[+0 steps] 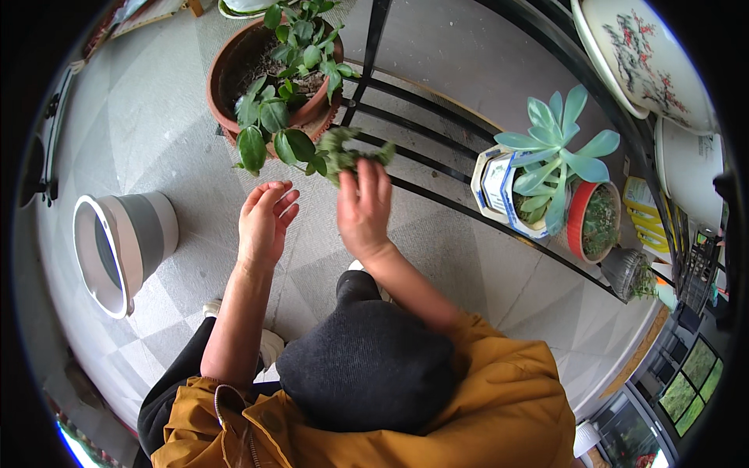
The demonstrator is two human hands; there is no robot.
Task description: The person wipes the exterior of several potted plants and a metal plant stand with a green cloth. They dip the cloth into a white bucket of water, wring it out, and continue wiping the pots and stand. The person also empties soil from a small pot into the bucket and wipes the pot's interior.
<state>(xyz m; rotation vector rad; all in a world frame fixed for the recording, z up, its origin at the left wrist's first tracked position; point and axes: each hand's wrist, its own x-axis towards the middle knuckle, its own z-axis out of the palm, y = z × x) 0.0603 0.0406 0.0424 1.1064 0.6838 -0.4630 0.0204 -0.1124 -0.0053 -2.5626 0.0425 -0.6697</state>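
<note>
A terracotta pot (226, 108) with a trailing green plant (275, 115) stands at the upper middle on a black metal rack (413, 125). Below its leaves, my left hand (264, 223) is raised with loosely curved fingers apart and nothing in them. My right hand (363, 209) is just to its right, fingers closed against a blurred bunch of grey-green leaves (338, 148) beside the pot; its thumb is hidden.
A grey-and-white bucket (148, 234) is on the tiled floor (113, 351) at left. The rack's right part holds a succulent (562, 148) in an octagonal pot, a red-rimmed pot (581, 226) and, further right, a floral ceramic pot (644, 66).
</note>
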